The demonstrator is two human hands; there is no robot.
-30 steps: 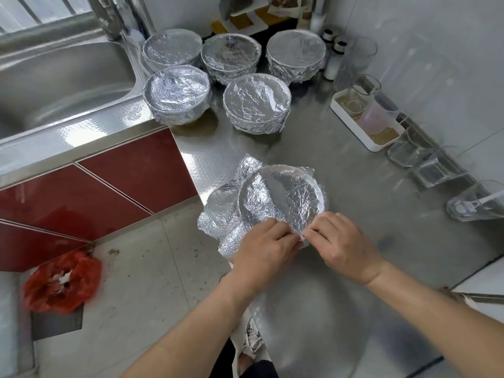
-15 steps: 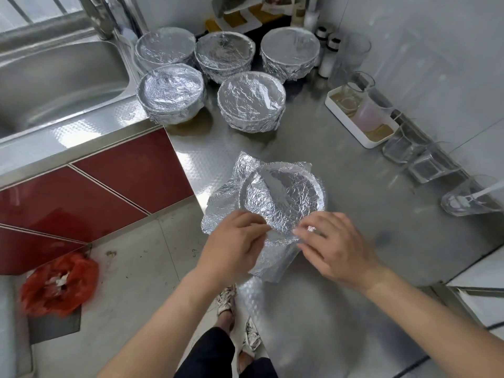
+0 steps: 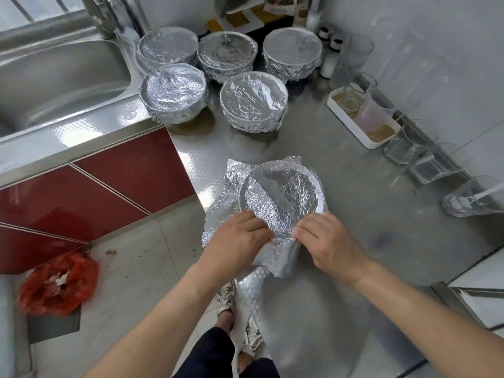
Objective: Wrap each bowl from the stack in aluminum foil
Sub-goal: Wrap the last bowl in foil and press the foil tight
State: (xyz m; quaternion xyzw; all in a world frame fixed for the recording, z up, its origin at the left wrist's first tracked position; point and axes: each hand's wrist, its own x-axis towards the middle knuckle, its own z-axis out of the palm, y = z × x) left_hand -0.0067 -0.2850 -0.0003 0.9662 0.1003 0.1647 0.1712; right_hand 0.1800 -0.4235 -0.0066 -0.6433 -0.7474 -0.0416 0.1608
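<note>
Both hands pinch crumpled foil at the near rim of a bowl on the steel bench: the left hand grasps the loose foil at its side, the right hand grips the fold beside it. The bowl itself is hidden under foil, its contents unseen. Beyond the hands, five foil-wrapped bowls cluster together.

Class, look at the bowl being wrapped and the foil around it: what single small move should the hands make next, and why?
Probably fold the loose foil flap at the near edge down and under the bowl. The left hand and right hand pinch foil at the near rim, while this flap and the crumpled foil on the left side stick out unpressed, unlike the five finished bowls behind.
</note>
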